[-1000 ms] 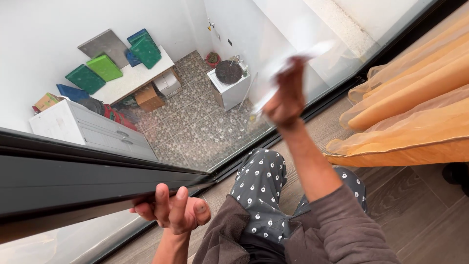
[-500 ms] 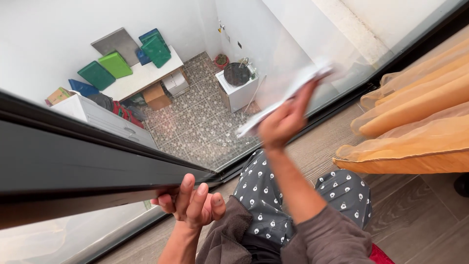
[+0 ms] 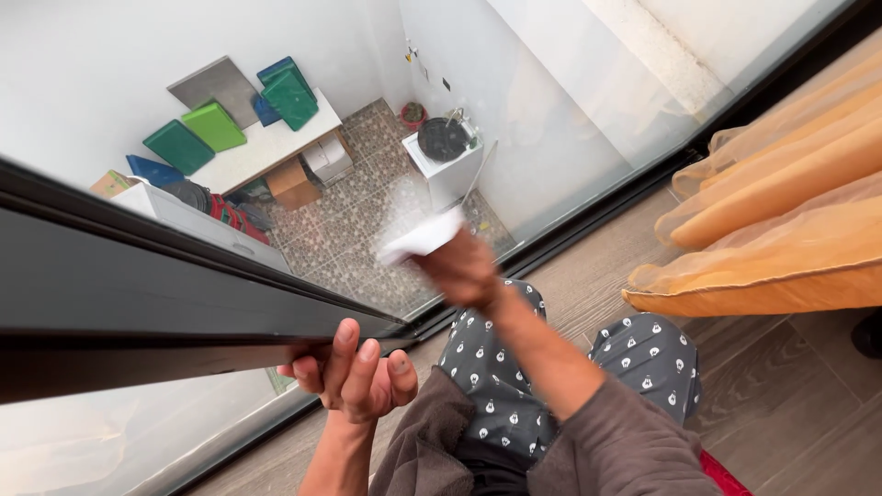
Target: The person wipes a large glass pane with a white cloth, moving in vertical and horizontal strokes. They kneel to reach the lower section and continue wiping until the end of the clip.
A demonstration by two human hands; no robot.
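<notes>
Wood-look flooring (image 3: 790, 404) runs along a tall window (image 3: 570, 101) in a dark frame, with a tiled yard far below where a white washing machine (image 3: 446, 165), green boards (image 3: 216, 124) and a long white desk (image 3: 266, 147) sit. An orange curtain (image 3: 781, 220) bunches at the right edge.

The right hand (image 3: 464, 271) is clenched around a white wad of paper or cloth (image 3: 423, 236), pressing it flat against the lower glass; it is blurred, so which of the two it is cannot be told. The left hand (image 3: 354, 377) grips the underside of the dark horizontal bar (image 3: 184, 312) of the frame, fingers curled over its edge, thumb free.

The wad looks light, soft and limp, likely to crumple, so it handles best bunched in the palm with the fingertips spread behind it. Glass is hard, slick and breakable, better met with even, moderate pressure. Being rigid, the frame bar gives a sound brace.
</notes>
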